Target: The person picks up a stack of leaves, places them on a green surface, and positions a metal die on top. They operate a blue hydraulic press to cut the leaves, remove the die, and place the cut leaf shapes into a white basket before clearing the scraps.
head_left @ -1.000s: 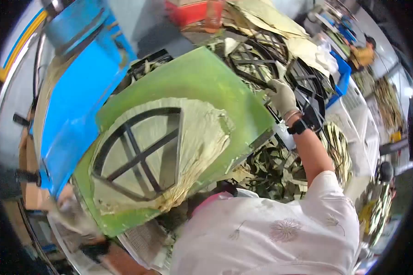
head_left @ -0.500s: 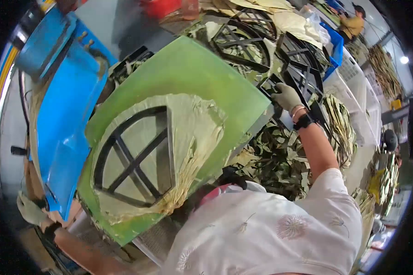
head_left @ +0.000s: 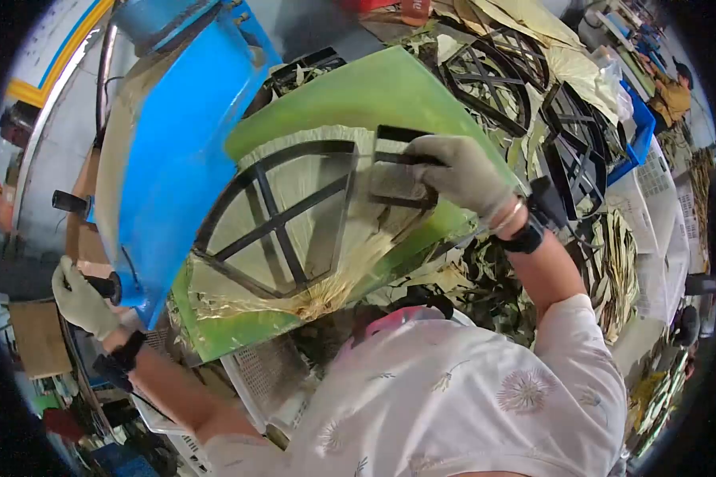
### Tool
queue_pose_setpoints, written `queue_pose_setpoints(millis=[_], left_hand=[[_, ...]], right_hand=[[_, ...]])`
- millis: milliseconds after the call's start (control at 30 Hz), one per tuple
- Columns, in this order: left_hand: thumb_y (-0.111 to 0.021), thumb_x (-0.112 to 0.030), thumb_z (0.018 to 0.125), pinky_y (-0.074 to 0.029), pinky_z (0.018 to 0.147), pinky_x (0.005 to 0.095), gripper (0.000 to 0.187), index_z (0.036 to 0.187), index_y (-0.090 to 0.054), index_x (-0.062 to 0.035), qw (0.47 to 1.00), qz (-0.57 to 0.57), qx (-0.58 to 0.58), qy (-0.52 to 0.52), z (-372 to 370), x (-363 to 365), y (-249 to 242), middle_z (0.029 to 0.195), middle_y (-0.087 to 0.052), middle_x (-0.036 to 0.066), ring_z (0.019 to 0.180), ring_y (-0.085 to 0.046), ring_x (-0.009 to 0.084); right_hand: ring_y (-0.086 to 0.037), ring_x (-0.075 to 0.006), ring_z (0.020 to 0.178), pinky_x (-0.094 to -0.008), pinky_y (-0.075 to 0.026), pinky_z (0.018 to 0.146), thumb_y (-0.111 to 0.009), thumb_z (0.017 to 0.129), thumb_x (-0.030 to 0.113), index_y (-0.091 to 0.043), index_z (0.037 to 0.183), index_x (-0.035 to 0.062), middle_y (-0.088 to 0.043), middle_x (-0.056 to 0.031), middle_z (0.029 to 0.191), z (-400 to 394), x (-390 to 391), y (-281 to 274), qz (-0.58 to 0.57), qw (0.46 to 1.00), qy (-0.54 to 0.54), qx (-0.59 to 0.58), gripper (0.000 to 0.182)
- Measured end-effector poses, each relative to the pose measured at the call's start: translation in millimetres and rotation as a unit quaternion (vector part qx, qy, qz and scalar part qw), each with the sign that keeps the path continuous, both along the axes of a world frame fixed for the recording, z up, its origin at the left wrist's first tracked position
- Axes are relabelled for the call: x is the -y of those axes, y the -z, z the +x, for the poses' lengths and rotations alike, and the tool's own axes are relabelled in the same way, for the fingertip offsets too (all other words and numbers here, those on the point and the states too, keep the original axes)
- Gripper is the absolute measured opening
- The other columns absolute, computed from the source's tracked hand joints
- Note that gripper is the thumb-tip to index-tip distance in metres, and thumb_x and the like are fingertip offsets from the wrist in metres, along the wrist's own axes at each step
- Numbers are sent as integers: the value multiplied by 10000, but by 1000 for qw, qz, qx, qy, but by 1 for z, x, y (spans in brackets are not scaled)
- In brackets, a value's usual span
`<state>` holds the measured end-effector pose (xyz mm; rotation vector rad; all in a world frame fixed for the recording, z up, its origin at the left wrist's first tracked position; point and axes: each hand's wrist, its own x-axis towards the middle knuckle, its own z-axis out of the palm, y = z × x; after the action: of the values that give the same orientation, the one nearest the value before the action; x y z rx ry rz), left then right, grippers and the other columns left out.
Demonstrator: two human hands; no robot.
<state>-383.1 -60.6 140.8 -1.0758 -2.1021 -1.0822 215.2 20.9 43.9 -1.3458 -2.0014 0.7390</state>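
My right hand [head_left: 463,171], in a light glove, grips a small black rectangular frame [head_left: 404,199] over the right part of a pale leaf [head_left: 366,230]. A larger black quarter-round frame with crossed bars [head_left: 273,215] rests on that leaf, left of the small frame. Both lie over a green board [head_left: 326,97]. At the lower left, my left hand [head_left: 83,302], also gloved, is beside a black handle [head_left: 103,287] on the blue machine arm [head_left: 179,151]; its fingers are partly curled near the handle's end.
Several black frames [head_left: 485,83] lie on leaves at the upper right. Cut leaf scraps [head_left: 485,290] lie right of the board. A blue crate [head_left: 639,131] and white crates [head_left: 652,215] stand farther right. Another person [head_left: 671,95] is at the far upper right.
My right hand has moved left from the pile of frames to the leaf, with the small frame in it. My left hand is now beside the handle. The view has shifted.
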Motion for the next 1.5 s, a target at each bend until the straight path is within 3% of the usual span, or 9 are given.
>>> queue_pose_setpoints(millis=[333,567,633,700,867,1000,1067,1333,1500], left_hand=[[-623,-220,1018,-544,824,334,325,1217,-685,29,976,22,-165,137,142,69,24,1109,-703,180,980,-665,252],[-467,-277,1073,-515,767,325,455,1263,-604,113,896,139,130,401,211,89,21,1044,-661,147,894,-614,207],[-468,-285,1082,-525,808,337,442,1213,-611,112,918,166,73,353,193,77,11,1114,-657,181,951,-637,254],[-490,-279,1066,-536,835,350,396,1158,-619,83,900,44,-414,128,145,68,2,1167,-656,206,999,-649,283],[-587,-226,1000,-559,715,362,322,1134,-615,65,965,120,86,218,115,55,13,951,-660,125,824,-671,240],[-652,-103,925,-554,593,297,313,1160,-599,97,976,102,-22,190,169,56,13,892,-657,139,688,-651,188],[-649,-96,933,-556,591,294,301,1157,-599,98,974,112,-33,194,185,57,14,892,-657,137,691,-653,191],[-649,-119,990,-611,602,357,330,1207,-492,74,905,97,-394,128,193,57,36,1101,-671,271,749,-683,306],[-641,-35,982,-605,579,327,342,1259,-462,54,916,98,-344,182,192,61,48,1097,-657,256,703,-651,275]], right_hand=[[-694,-368,968,-398,-542,868,-729,838,173,-715,1114,42,-718,-199,1035,-44,-14,30,9,995,-37,91,307],[-681,-321,967,-380,-532,884,-729,867,103,-691,1098,-24,-697,-167,1037,-44,12,-8,79,996,35,-31,267],[-675,-326,975,-393,-531,885,-730,886,155,-684,1116,-11,-688,-166,1057,-56,32,-28,95,982,-61,-152,288],[-654,-387,996,-449,-526,880,-744,893,298,-680,1130,6,-675,-201,1043,-77,48,-40,162,958,-140,-194,382],[-633,-398,1061,-468,-502,927,-614,985,373,-601,1222,1,-644,-225,1121,-123,76,-75,123,873,-279,-381,441],[-646,-343,840,-420,-517,767,-564,1006,255,-614,1029,18,-634,-174,914,-121,78,-97,-65,837,-292,-458,243],[-550,-78,731,-251,-489,689,-494,1038,201,-617,1208,-14,-648,-42,903,-105,70,-97,-134,842,-282,-440,300],[-542,-85,680,-260,-478,637,-451,1010,140,-645,1143,4,-646,-40,852,-85,59,-83,-7,884,-237,-403,271],[-564,-106,678,-277,-492,639,-444,994,127,-647,1137,-1,-652,-58,844,-76,53,-74,-12,891,-239,-385,279]])
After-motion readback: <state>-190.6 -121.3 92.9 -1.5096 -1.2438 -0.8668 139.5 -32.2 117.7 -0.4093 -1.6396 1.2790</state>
